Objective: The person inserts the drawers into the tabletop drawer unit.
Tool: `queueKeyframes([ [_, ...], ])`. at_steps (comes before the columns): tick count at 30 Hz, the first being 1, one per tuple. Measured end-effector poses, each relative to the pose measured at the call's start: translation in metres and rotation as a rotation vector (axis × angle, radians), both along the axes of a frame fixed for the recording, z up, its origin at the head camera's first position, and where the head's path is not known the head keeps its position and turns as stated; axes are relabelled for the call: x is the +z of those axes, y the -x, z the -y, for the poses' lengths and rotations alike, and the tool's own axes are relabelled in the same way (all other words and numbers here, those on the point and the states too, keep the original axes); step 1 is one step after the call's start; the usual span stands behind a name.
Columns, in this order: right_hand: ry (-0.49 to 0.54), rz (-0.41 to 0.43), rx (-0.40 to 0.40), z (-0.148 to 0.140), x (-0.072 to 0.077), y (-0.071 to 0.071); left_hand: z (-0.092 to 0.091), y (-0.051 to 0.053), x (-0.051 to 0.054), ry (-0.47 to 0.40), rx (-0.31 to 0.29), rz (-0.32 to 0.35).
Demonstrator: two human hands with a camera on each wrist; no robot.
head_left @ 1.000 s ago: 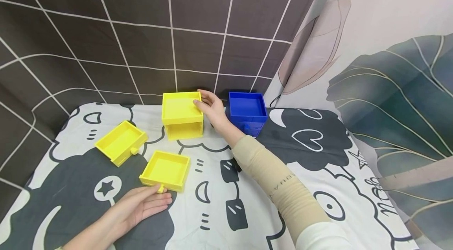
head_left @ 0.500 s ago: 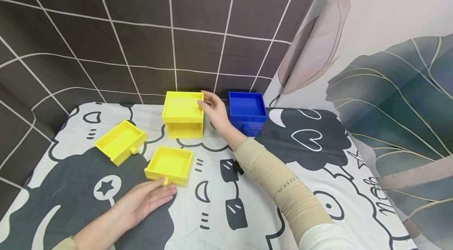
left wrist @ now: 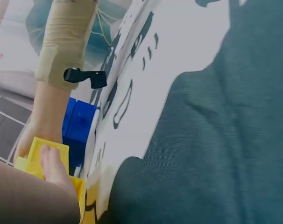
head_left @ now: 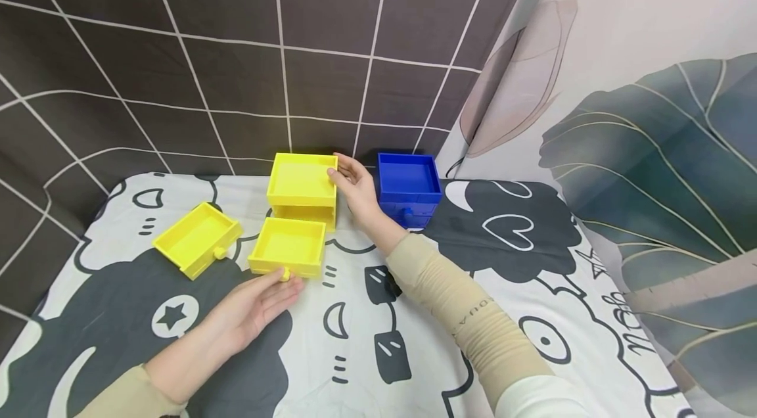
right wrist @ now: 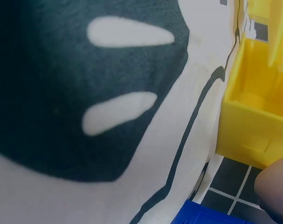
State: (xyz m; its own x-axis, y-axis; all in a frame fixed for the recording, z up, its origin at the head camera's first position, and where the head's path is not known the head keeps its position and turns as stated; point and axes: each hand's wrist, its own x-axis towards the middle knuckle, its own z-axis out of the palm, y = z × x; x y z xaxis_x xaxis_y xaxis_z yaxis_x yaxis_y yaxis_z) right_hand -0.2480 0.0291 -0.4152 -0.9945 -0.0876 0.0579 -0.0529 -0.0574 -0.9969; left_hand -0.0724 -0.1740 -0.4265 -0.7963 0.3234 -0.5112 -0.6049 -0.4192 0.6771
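Note:
A yellow cabinet (head_left: 303,180) with a tray-like top and a hollow lower part stands at the back of the cloth. My right hand (head_left: 361,194) grips its right side, thumb over the top rim. My left hand (head_left: 251,309) pinches the round knob of a yellow drawer (head_left: 288,244), whose back edge is in front of the cabinet's lower opening; how far in it sits cannot be told. Another yellow drawer (head_left: 197,238) lies angled at the left. In the right wrist view the cabinet's yellow side wall (right wrist: 253,133) is close to a finger.
A blue cabinet (head_left: 410,180) with a knobbed drawer stands just right of my right hand. Behind runs a dark grid-patterned cloth wall (head_left: 230,69). A patterned black and white cloth (head_left: 426,365) covers the surface.
My left hand has moved forward with the drawer, from the open cloth up to the cabinet's front. My right hand has stayed on the cabinet, which shifted only slightly.

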Motion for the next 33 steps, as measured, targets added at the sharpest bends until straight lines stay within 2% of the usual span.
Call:
queueKeyframes([
  [7, 0.025, 0.007, -0.017, 0.002, 0.000, -0.003, -0.010, 0.013, 0.007, -0.002, 0.014, -0.015],
  [12, 0.043, 0.025, -0.013, 0.004, 0.000, -0.004, -0.017, 0.018, 0.012, -0.008, 0.023, -0.019],
  [24, 0.079, 0.020, -0.019, 0.005, -0.001, -0.003, -0.026, 0.021, 0.019, 0.013, 0.048, -0.017],
  [33, 0.094, 0.008, -0.010, 0.004, -0.002, -0.002, -0.028, 0.020, 0.023, 0.031, 0.085, 0.017],
])
